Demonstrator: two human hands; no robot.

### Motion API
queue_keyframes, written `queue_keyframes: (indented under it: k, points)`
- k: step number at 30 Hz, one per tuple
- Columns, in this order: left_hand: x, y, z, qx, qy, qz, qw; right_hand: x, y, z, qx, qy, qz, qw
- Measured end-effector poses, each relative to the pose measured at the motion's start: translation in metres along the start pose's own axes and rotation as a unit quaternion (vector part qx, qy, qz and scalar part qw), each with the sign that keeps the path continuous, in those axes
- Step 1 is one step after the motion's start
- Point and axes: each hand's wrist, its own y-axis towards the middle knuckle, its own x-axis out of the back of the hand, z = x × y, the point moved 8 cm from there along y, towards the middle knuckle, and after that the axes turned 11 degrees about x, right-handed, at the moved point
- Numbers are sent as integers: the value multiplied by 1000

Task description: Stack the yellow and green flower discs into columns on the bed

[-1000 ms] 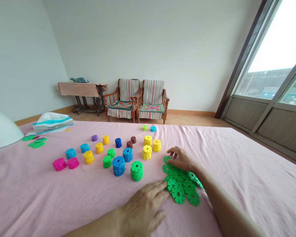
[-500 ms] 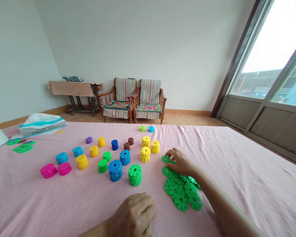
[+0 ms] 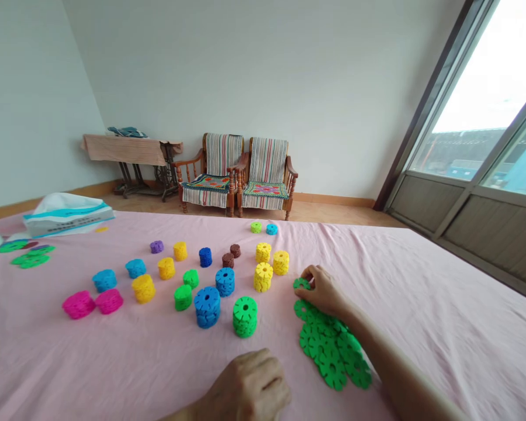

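On pink sheet [image 3: 421, 280]: right hand [image 3: 326, 292] pinches green disc [image 3: 301, 284]; bag [image 3: 65, 213] print illegible.

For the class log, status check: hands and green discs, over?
Right hand pinching one flat green notched plastic disc. Left hand fisted, contents unseen. Loose green disc pile by right wrist.

Our left hand [image 3: 249, 389] rests as a closed fist (knuckles up), near and to the left of the green disc pile [image 3: 328, 362]. Our right forearm [image 3: 390, 374] extends along that pile's right side. The right hand [image 3: 323, 291] is palm-down at its far end, fingers curled.
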Motion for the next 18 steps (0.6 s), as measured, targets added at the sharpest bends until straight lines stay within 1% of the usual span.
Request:
queue_keyframes:
  k: [3, 6, 9, 11, 14, 18]
  points:
    - [-1, -2, -2, -8, 4, 6, 1000, 5, 2, 3, -1, 32, -9, 999]
    - [-2, -3, -1, 2, 11, 22, 1000, 7, 3, 18, 15, 96, -13, 995]
    - [-5, -3, 0, 13, 18, 40, 999, 1, 1, 38, 28, 184, -10, 983]
    - [-6, -3, 0, 19, 24, 51, 998, -6, -2, 51, 31, 213, 10, 977]
    - [-6, -2, -1, 34, 30, 55, 997, -15, -5, 63, 35, 201, 29, 979]
    - [-1, -2, -2, 50, 27, 51, 997, -18, -7, 65, 37, 136, 22, 990]
